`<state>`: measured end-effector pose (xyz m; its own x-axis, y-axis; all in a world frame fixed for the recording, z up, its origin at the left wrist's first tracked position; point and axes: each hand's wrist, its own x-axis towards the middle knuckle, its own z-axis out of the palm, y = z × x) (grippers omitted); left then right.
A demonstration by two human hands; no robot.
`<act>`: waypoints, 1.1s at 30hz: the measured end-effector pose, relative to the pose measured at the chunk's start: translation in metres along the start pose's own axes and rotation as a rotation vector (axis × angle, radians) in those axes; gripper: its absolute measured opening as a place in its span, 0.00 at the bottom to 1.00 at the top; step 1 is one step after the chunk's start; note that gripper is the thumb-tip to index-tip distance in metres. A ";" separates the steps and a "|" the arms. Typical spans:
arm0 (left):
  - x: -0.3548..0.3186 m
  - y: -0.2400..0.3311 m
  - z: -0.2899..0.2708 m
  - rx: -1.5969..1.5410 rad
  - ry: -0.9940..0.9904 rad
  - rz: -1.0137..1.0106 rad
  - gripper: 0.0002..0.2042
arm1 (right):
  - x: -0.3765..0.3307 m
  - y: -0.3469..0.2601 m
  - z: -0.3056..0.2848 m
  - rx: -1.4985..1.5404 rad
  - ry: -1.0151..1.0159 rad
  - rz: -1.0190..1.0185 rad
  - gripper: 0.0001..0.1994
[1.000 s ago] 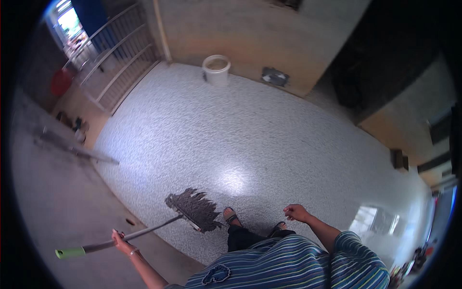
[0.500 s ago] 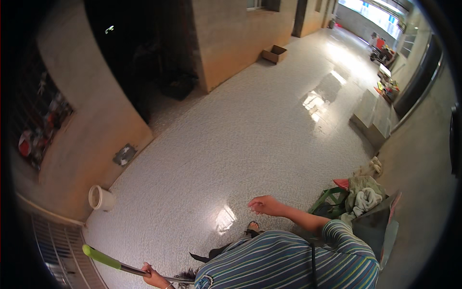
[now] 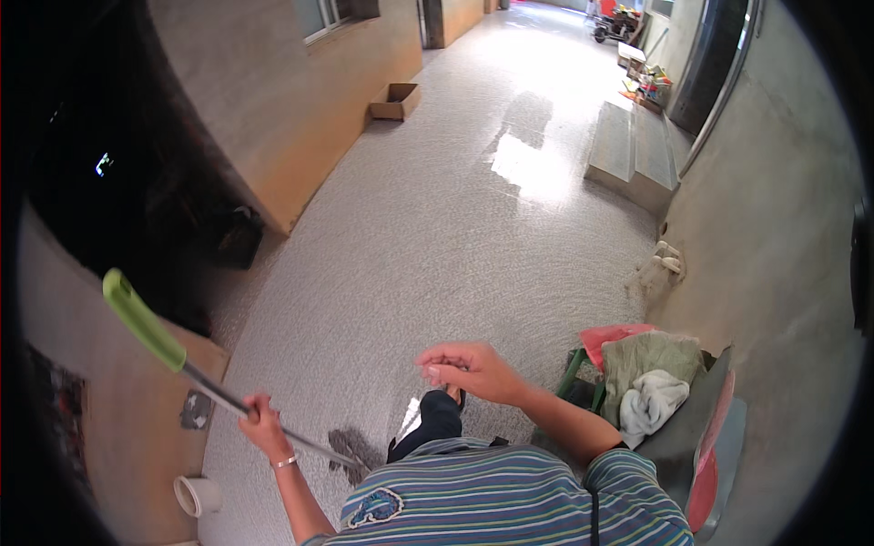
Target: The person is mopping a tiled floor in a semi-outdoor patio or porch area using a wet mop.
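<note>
My left hand (image 3: 264, 426) is wrapped round the metal pole of a mop (image 3: 217, 391). Its thick green grip (image 3: 144, 320) points up and to the left, past my hand. A dark grey, shaggy mop head (image 3: 348, 450) rests on the floor beside my left side, partly hidden by my striped shirt. My right hand (image 3: 469, 369) hangs in front of my body above the floor, holding nothing, with its fingers loosely bent and apart. One foot shows just below it.
On the right, cloths (image 3: 651, 400) lie piled on a green-framed seat by the wall. Beyond stand pale slippers (image 3: 669, 259) and concrete steps (image 3: 628, 150). A cardboard box (image 3: 395, 102) sits along the left wall; a white bucket (image 3: 197, 497) is at lower left. Wet patches shine on the floor.
My left hand has raised the mop's grip up and forward, and more of the mop head shows. My right hand has shifted slightly left. The view has turned to the right.
</note>
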<state>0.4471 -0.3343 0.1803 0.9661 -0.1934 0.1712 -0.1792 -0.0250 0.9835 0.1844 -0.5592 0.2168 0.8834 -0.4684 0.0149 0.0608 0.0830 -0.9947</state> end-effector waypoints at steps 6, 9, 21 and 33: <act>0.048 0.035 0.279 0.036 -0.401 0.134 0.07 | 0.052 -0.073 -0.120 -0.096 0.214 -0.287 0.10; 0.028 0.067 0.410 0.063 -0.667 0.335 0.11 | 0.048 -0.101 -0.191 0.068 0.379 -0.357 0.13; -0.124 -0.009 0.743 0.155 -1.738 1.013 0.05 | -0.006 -0.108 -0.404 0.774 0.578 0.105 0.36; -0.242 -0.181 0.842 0.370 -1.818 0.001 0.20 | -0.009 0.041 -0.523 1.242 0.895 0.567 0.08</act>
<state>0.0895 -1.1092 -0.0883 -0.3517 -0.8721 -0.3402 -0.4483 -0.1622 0.8791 -0.0641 -1.0118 0.1232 0.4129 -0.4282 -0.8038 0.5475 0.8220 -0.1567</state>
